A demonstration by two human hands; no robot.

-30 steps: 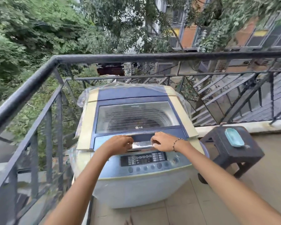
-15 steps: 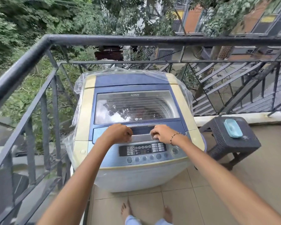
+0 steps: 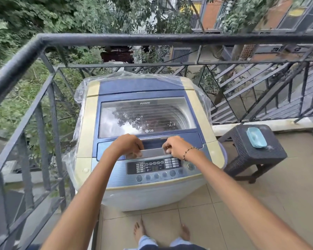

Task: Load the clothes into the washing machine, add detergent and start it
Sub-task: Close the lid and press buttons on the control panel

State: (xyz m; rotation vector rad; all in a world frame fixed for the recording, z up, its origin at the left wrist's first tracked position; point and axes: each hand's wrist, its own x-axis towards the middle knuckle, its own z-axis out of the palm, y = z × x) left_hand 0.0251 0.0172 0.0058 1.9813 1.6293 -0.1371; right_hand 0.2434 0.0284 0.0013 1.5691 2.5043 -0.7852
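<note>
The washing machine [image 3: 87,123] stands in the balcony corner, with the railing [image 3: 152,39] just behind it and along its left side. Its glass lid [image 3: 146,118] lies flat and closed. The left hand [image 3: 128,144] and right hand [image 3: 175,147], slightly apart, curl their fingers over the silver lid handle [image 3: 152,152], just behind the machine's control panel [image 3: 154,166]. A dark stool [image 3: 242,145] carrying a teal dish [image 3: 257,137] stands to the machine's right.

Left hand [image 3: 128,144], right hand [image 3: 176,147] — fingers [image 3: 138,151] curled.

Beaded bracelet [image 3: 188,152] on right wrist, light-blue jeans [image 3: 145,240], bare feet [image 3: 138,231].
</note>
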